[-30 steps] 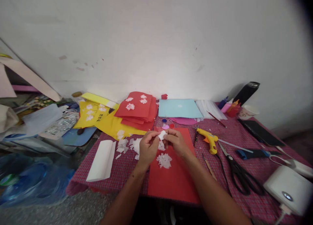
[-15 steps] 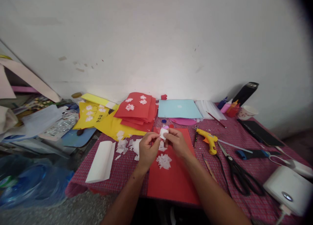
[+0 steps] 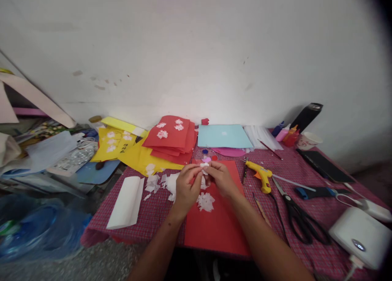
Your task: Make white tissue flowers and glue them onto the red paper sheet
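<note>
Between their fingertips, my left hand [image 3: 187, 186] and my right hand [image 3: 221, 179] pinch a small piece of white paper [image 3: 204, 165], held above the upper part of a red sheet [image 3: 217, 232]. Both hands are closed on it, and the fingers partly cover it. Just below them a white paper flower [image 3: 205, 202] lies on the red sheet, with more white paper partly hidden behind my right fingers. Torn white paper scraps [image 3: 152, 183] lie left of my left hand. Beyond my fingertips are small dishes of pink paint [image 3: 206, 159], blue paint [image 3: 205, 151] and red paint [image 3: 214, 158].
On the right lie a yellow glue gun [image 3: 259, 175], black-handled scissors [image 3: 298, 217], a white device [image 3: 361, 236] and a black phone [image 3: 326, 165]. Red sheets with flowers [image 3: 171, 136] and a light blue sheet [image 3: 225, 136] rest near the wall. Folded white paper [image 3: 126, 202] lies left.
The white paper piece stood up flat and larger between my fingers; now it looks smaller and crumpled or folded. My fingertips have drawn closer together around it.
</note>
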A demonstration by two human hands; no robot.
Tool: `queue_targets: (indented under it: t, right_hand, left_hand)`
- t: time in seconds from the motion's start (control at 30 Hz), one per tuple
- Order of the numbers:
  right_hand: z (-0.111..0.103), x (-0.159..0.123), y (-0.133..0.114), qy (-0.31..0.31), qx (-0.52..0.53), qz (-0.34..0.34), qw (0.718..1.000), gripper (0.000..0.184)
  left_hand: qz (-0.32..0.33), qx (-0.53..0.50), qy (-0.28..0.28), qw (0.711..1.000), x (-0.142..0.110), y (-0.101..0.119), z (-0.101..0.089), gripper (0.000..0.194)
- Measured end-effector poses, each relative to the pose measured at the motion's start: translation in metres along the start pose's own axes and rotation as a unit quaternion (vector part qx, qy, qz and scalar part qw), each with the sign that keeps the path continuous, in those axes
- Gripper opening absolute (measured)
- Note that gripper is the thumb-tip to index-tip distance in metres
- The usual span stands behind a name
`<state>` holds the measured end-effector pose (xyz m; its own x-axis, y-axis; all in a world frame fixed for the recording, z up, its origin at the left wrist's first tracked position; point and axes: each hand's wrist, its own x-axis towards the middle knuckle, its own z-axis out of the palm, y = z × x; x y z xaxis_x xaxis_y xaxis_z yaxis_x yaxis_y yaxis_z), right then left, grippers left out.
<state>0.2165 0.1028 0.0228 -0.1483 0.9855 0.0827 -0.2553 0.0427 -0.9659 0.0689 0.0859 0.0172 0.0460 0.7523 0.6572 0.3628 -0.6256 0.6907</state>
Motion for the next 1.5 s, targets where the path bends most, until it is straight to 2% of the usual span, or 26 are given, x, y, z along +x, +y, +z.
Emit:
queue_targets:
  t: [0.1, 0.2, 0.33, 0.47, 0.83, 1.27, 1.5]
  right_hand:
    - [0.0004, -0.0001, 0.0004, -0.008, 0.013, 0.007, 1.0, 0.03]
    - [0.0003, -0.0001, 0.0011, -0.006, 0.013, 0.007, 1.0, 0.032]
    - [0.0002, 0.0, 0.0015, -0.004, -0.001, 0.005, 1.0, 0.03]
    - [0.0007, -0.0004, 0.0002, -0.008, -0.017, 0.004, 1.0, 0.028]
    - [0.002, -0.002, -0.0042, -0.019, -0.029, 0.023, 0.999, 0.02]
    - [0.0021, -0.0025, -0.0037, -0.02, -0.033, 0.023, 0.999, 0.015]
    - [0.0, -0.0011, 0.0008, -0.013, -0.047, 0.009, 0.999, 0.02]
  left_hand:
    - [-0.033, -0.026, 0.002, 0.999, 0.001, 0.0009, -0.0007, 0.016]
    - [-0.101, -0.068, 0.012, 0.992, 0.0006, 0.0, -0.0009, 0.014]
    - [-0.221, -0.144, 0.014, 0.965, -0.0013, -0.0037, 0.0002, 0.018]
    - [-0.28, -0.209, 0.037, 0.936, -0.0014, -0.0057, 0.0021, 0.021]
    - [-0.296, -0.26, 0.071, 0.916, -0.0005, -0.0069, 0.0026, 0.018]
    - [-0.297, -0.265, 0.069, 0.915, 0.001, -0.0047, 0.0037, 0.019]
    - [-0.31, -0.266, 0.07, 0.91, 0.0009, -0.0043, 0.0026, 0.02]
